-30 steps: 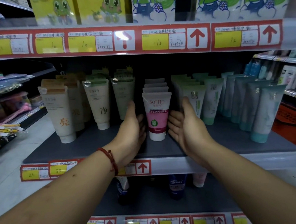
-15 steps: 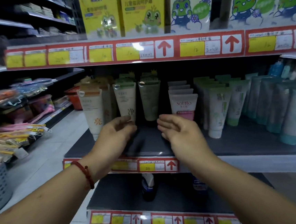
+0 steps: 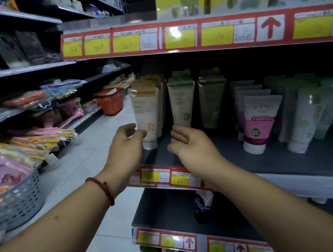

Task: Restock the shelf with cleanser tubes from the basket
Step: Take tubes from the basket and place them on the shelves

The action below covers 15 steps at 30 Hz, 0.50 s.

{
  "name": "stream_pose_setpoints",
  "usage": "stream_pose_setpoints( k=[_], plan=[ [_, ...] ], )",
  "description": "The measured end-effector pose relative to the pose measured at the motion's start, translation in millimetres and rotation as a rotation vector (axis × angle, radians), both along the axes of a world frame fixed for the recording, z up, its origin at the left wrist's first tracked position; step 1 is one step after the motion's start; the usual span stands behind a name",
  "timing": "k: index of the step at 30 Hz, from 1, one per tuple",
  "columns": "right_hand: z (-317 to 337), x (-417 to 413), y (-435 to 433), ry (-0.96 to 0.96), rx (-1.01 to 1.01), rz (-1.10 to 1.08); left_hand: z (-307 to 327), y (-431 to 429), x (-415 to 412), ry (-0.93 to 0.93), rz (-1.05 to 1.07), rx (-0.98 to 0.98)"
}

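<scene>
Left hand (image 3: 125,144) pressed to the lower left side of the cream tube with the orange character (image 3: 146,115), fingers curled, thumb tip lying over its edge. Touching for certain; pinching or merely steadying, cannot tell from the head view. Right hand (image 3: 192,147) just right of that tube and a little lower, loosely curled, holding nothing, clear of the green-topped tube (image 3: 182,106) standing next right of the cream one.

No cleanser tube carried in either hand. Stock already up on the shelf (image 3: 287,161): more cream tubes filed straight behind the front one, a second green-topped tube (image 3: 210,105) further right, a pink-banded tube (image 3: 259,121) well to the right. Grey basket (image 3: 20,200) far down-left of the cream tube, red basket (image 3: 110,102) left of it and deeper along the aisle. Supply basket for this job not identifiable.

Judged risks from here:
- Little margin around the cream tube: standing cap-down, with the shelf lip and price strip (image 3: 166,176) just in front of and below it and open aisle just left of it.
- Sideways push from the left hand: likely to topple it rightward into the green-topped neighbour and set off the row.
- Tug forward: likely to drag it over the lip and down to the floor.
- Contact low near the cap, far below the tall body: apt to let the top swing.

Worth bracing its right side with the free hand before shifting anything.
</scene>
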State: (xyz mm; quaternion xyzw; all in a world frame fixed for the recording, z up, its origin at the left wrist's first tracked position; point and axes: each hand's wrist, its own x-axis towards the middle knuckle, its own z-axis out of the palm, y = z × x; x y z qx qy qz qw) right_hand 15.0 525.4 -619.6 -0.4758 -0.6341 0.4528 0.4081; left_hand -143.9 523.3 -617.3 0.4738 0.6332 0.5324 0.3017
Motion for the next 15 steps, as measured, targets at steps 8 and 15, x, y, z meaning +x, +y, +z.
stream_pose_setpoints(
  k=[8, 15],
  plan=[
    [-3.3, -46.3, 20.8, -0.060, -0.008, -0.088, -11.3, 31.5, -11.8, -0.282, -0.192, -0.070],
    [-6.5, -52.8, 16.8, -0.084, 0.006, -0.133, -18.3, 35.8, -13.0, -0.261, -0.236, -0.032]
  ],
)
